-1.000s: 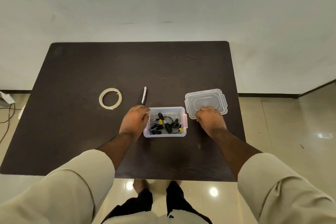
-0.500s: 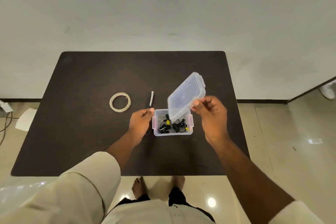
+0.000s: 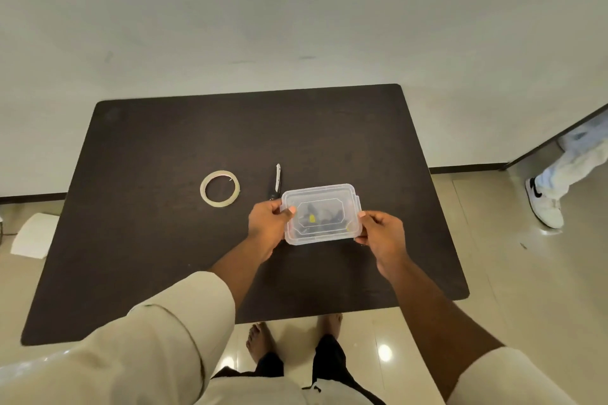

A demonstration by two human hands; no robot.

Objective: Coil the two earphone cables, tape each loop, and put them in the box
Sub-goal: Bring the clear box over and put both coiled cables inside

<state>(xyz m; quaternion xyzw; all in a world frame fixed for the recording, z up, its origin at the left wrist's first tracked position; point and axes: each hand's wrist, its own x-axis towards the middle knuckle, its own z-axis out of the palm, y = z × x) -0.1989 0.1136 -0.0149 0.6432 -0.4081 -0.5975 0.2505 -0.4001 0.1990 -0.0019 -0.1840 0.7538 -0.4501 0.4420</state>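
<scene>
Over table point(image 3: 164, 240), both hands (left hand point(image 3: 268, 223), right hand point(image 3: 383, 233)) gripping lid point(image 3: 320, 212)

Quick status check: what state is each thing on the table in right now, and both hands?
lid: held level over the box, earphones visible through it; seated or not, cannot tell
earphones: beneath the lid
left hand: grips lid's left edge
right hand: grips lid's right edge
tape roll: flat, untouched
cutter: lying beside the box

Cream rolled-up sleeves point(image 3: 171, 332), black trousers point(image 3: 329, 362), bare feet point(image 3: 260, 339)
</scene>
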